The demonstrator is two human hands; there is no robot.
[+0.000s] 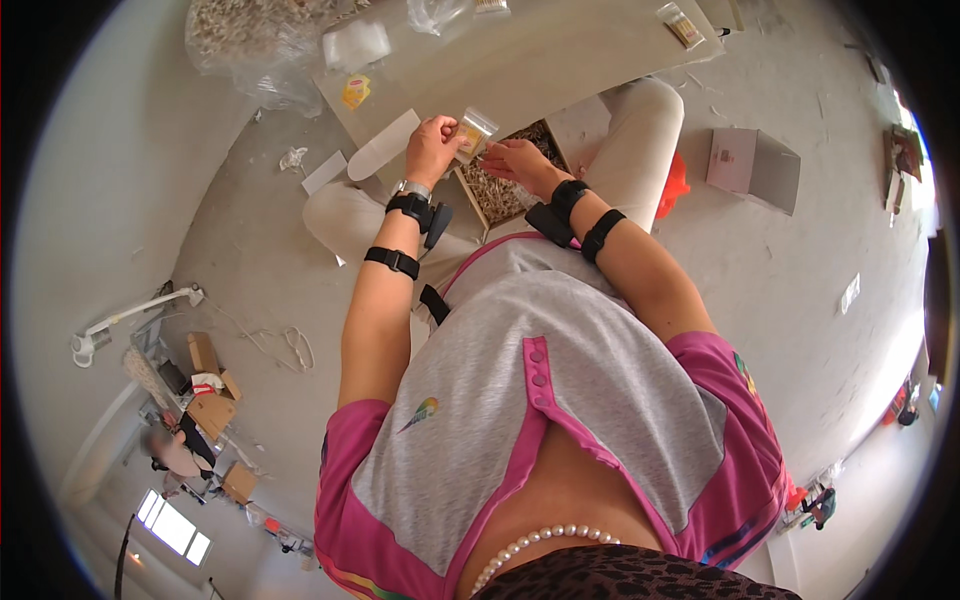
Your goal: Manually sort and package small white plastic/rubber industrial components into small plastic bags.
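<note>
My left hand (432, 147) pinches a small clear plastic bag (479, 125) with something yellow inside. The bag is held above an open box (478, 197) filled with shredded paper (503, 196). Just right of the bag is my right hand (522, 164), its fingers stretched toward the bag's edge and slightly apart. Whether its fingertips touch the bag is too small to tell. A white box flap (385, 146) sticks out to the left, below my left hand's side. The box stands between my bent legs.
Ahead is a low table (520, 60) with a yellow packet (356, 91), a white pouch (357, 45) and another small packet (681, 26). A large clear bag of shredded paper (262, 50) lies far left. An open carton (752, 168) and a red bag (674, 186) are on the right.
</note>
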